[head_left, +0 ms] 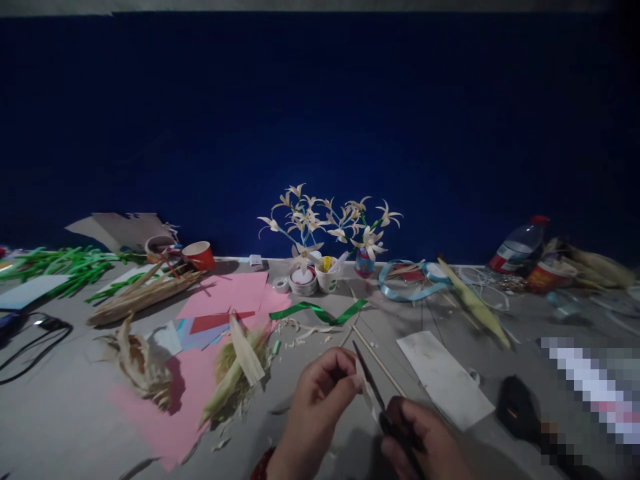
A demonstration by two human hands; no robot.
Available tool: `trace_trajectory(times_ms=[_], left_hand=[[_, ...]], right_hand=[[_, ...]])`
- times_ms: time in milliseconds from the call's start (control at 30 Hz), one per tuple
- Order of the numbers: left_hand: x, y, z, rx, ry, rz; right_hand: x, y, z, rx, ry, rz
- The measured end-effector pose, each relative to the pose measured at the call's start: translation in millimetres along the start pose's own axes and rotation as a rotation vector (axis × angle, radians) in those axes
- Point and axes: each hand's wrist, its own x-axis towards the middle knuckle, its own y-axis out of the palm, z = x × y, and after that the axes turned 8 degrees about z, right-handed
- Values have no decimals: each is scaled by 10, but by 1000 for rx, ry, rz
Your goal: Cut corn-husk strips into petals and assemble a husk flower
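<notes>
My left hand (320, 400) is low in the middle of the view, its fingers pinched on a small pale strip of husk (369, 399). My right hand (425, 443) is just right of it, closed around the dark handles of a pair of scissors (369, 377). The blades point up and left and meet the strip by my left fingertips. A thin wooden stick (380, 363) lies on the grey table (65, 413) just behind the blades.
Corn husks (143, 293), pink paper (227, 293), a green ribbon (320, 311), a white card (445, 380) and a black glue gun (520, 407) lie around. Husk flowers (325, 223) in small cups stand by the blue wall. A water bottle (517, 245) lies at the right.
</notes>
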Motion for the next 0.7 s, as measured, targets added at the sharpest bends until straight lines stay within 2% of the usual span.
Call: trace_trajectory(times_ms=[100, 300, 433, 600, 700], left_hand=[[-3, -4, -23, 18, 6, 10], [-50, -70, 17, 67, 9, -60], [-65, -97, 44, 54, -37, -87], [-18, -122, 111, 0, -87, -84], [11, -161, 187, -27, -78, -76]], right_hand=[[60, -78, 27, -119, -9, -43], [143, -315, -73, -639, -68, -153], [110, -298, -112, -1104, -27, -228], [128, -222, 69, -1304, 53, -153], [181, -248, 91, -1306, 55, -126]])
